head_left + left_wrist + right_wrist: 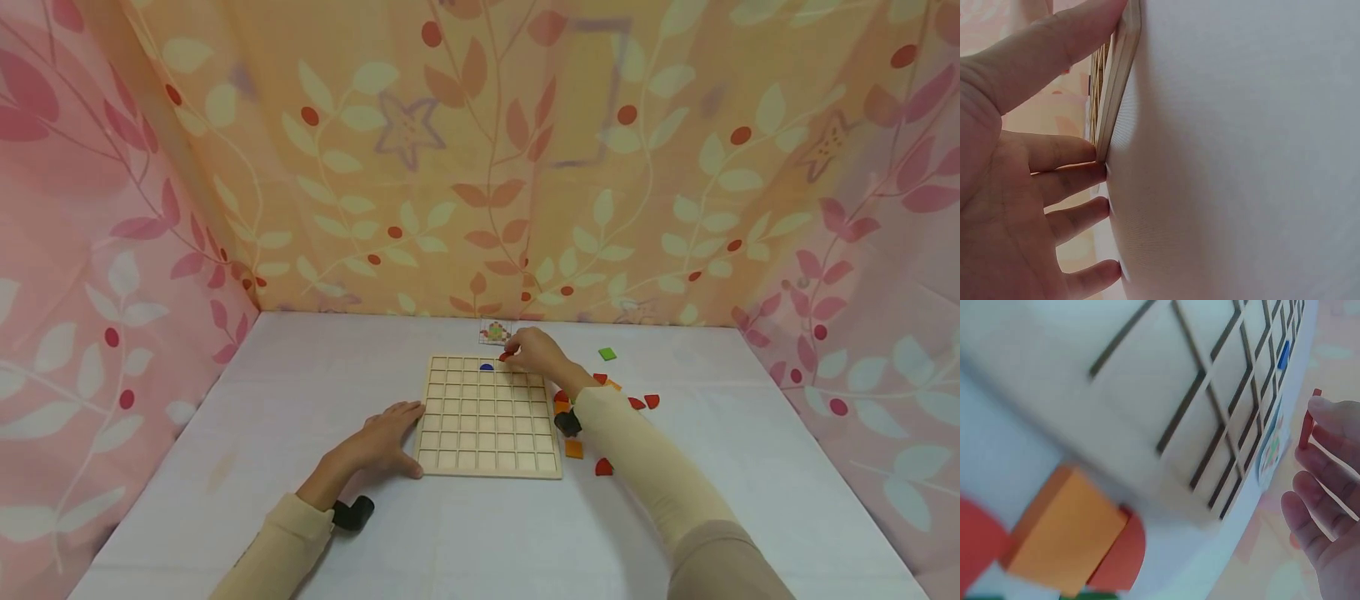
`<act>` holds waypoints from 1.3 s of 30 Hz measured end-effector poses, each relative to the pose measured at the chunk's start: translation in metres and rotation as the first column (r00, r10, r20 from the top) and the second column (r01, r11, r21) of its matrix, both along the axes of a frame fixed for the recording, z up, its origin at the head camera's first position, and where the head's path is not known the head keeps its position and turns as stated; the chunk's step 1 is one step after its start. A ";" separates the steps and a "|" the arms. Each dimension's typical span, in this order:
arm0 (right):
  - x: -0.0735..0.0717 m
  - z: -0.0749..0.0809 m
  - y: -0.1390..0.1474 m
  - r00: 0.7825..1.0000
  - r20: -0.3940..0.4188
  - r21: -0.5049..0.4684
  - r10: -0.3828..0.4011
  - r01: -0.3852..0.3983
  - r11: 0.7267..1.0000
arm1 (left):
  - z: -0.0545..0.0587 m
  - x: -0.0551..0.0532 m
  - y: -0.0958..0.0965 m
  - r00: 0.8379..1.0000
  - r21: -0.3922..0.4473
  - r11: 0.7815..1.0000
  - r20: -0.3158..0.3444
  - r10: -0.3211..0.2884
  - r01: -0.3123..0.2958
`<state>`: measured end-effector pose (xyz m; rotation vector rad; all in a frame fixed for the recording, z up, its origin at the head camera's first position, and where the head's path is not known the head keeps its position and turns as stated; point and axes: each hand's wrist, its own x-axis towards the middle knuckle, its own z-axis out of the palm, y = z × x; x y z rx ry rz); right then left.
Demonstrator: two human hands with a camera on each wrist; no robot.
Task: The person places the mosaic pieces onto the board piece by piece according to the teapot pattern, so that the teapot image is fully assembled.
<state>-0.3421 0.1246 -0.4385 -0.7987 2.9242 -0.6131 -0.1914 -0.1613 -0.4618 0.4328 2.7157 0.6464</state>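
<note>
A wooden grid board lies flat on the table, with a blue half-round piece in its back row. My left hand rests at the board's left side, fingers spread, the thumb at its near corner; in the left wrist view the thumb and fingertips meet the board's edge. At the back row, just right of the blue piece, my right hand holds a red piece on edge between thumb and fingers. Behind the board lies a small picture card with a coloured pattern, partly covered by the right hand.
Right of the board several loose pieces are scattered: red quarter-rounds, orange squares and a green piece farther back. The right forearm passes over some of them. Patterned cloth hangs behind and beside the white table.
</note>
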 end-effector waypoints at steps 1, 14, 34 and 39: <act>0.001 0.000 -0.003 1.000 0.001 -0.007 0.007 -0.007 1.000 | 0.000 0.000 0.000 1.000 0.001 1.000 -0.001 0.000 0.000; 0.010 -0.005 -0.030 0.998 0.049 -0.049 0.042 -0.039 0.998 | -0.001 0.001 0.001 1.000 0.011 1.000 -0.004 -0.010 0.010; 0.016 -0.011 -0.055 0.992 0.008 0.003 0.129 -0.129 0.992 | -0.003 -0.001 0.002 1.000 0.003 1.000 -0.007 0.006 -0.006; 0.017 -0.012 -0.058 0.993 0.032 0.063 0.118 -0.120 0.991 | -0.003 -0.001 0.002 1.000 0.004 1.000 -0.007 0.009 -0.009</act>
